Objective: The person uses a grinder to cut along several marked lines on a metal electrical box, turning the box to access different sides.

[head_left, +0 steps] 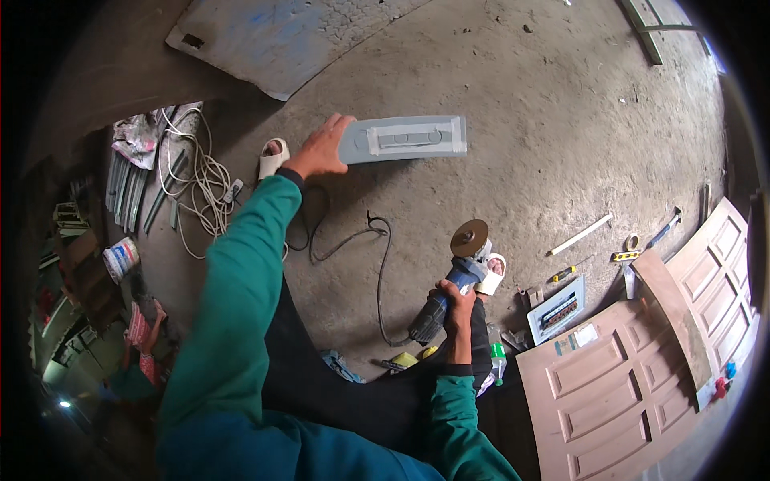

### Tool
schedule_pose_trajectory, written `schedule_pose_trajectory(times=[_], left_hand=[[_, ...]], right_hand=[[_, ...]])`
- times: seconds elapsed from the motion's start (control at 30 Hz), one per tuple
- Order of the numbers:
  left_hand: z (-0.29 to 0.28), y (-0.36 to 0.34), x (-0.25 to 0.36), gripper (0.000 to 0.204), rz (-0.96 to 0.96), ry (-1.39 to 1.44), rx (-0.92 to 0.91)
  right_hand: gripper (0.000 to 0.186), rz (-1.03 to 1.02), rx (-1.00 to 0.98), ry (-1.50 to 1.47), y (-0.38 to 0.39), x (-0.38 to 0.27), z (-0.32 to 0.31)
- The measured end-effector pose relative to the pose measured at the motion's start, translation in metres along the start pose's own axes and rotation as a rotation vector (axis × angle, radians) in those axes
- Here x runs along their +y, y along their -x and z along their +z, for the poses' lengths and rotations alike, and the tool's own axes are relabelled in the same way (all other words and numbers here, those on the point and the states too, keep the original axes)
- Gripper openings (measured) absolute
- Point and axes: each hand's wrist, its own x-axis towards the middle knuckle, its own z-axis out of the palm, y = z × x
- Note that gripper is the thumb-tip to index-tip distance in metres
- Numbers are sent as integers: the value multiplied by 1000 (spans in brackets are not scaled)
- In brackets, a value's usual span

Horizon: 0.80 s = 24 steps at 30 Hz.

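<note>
My left hand [321, 148] grips the left end of a flat grey box [401, 155] with a taped rectangle and rounded outlines on its upper face, held out over the concrete floor. My right hand [455, 309] is wrapped round the body of a blue and black angle grinder [431, 317] beside my right leg, its brown disc [469, 237] facing upward above my right sandal [492, 276]. The grinder's dark cord [388, 264] loops over the floor between my legs. My fingers on the far side of the box are partly hidden.
White cables [204, 184], metal lengths [128, 192] and a bucket [120, 260] lie left. At right are tools [579, 244], an electrical panel [555, 309] and wooden door panels [597, 401]. A large board [273, 40] lies at top; another person [144, 341] is at lower left.
</note>
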Motion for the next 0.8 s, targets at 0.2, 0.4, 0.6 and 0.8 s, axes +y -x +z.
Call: schedule_pose_trajectory(times=[0.2,0.4,0.6,0.8], left_hand=[[-25,-19,-29,78,29,-25,-123],[-24,-24,-32,80,56,-77,-93],[-19,-23,-40,92,73,-47,-45],[-16,-23,-38,93,23,-115,-32]], right_hand=[[29,11,-19,19,2,2,14],[30,24,-11,52,-1,2,16],[33,62,-23,78,-4,4,22],[33,68,-25,76,-6,2,28]])
